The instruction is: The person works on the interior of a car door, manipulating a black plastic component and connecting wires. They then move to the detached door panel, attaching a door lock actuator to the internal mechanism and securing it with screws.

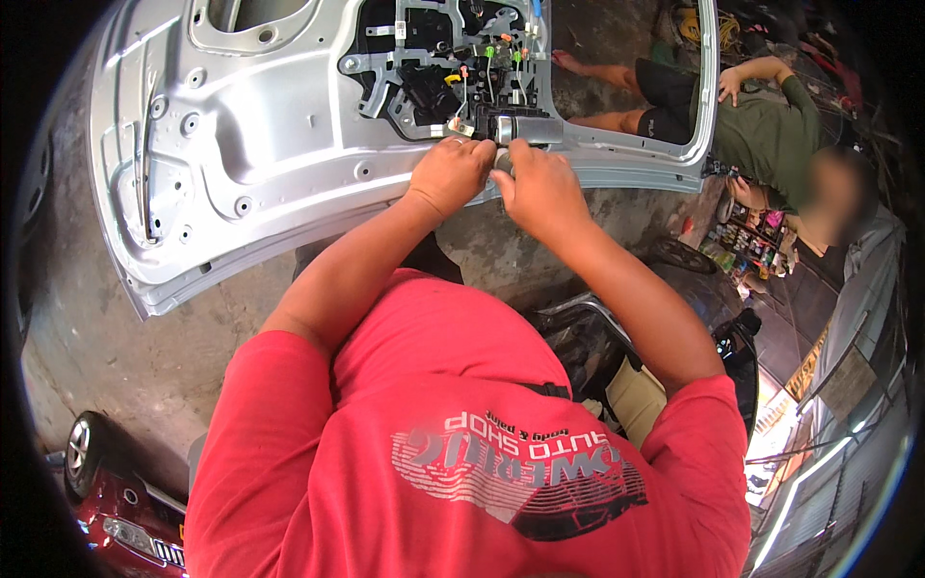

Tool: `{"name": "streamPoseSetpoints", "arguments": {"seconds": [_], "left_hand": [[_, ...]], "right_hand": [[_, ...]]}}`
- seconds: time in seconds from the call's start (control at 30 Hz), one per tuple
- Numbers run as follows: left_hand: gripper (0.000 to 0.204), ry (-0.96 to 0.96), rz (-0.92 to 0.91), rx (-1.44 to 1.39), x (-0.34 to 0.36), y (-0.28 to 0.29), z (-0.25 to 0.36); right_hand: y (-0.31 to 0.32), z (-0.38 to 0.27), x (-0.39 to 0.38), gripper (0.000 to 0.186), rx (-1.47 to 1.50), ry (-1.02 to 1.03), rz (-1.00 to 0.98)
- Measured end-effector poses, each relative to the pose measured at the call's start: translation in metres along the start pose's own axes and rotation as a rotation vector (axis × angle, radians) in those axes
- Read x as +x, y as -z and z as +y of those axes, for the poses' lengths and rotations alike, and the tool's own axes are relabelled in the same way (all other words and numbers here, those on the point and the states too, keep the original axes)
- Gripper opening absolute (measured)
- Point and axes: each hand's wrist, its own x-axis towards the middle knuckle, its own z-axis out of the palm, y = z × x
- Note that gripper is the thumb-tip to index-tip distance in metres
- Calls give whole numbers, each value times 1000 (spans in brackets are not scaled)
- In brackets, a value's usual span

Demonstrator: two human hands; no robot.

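A silver car door panel lies across the far side in front of me. Its opening holds a black mechanism with several coloured connectors and cables. At the opening's near edge sits a grey metal cylinder. My left hand is closed there, its fingers curled beside a small white connector. My right hand is closed just right of it, fingertips by the cylinder's near side. The hands nearly touch. Between them a small grey part shows, but the fingers hide what each one grips.
Another person in a dark green shirt is on the right, one hand near the panel's right end. Shelves of small items stand beyond. A black-rimmed wheel rests on the concrete floor. A dark red car is at lower left.
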Motion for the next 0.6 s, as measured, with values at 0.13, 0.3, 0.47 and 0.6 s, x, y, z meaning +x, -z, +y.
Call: {"name": "streamPoseSetpoints", "arguments": {"seconds": [0.13,0.3,0.47,0.6], "left_hand": [[11,10,14,-31,0,1,2],[11,31,-34,-25,1,2,1],[17,-1,15,-6,-2,2,3],[11,16,-37,-24,1,4,-1]], "right_hand": [[-3,-7,11,44,244,-377,-90],[-13,2,2,43,228,-181,57],[-5,5,-5,41,-145,238,197],[2,-4,0,40,230,-276,-49]]}}
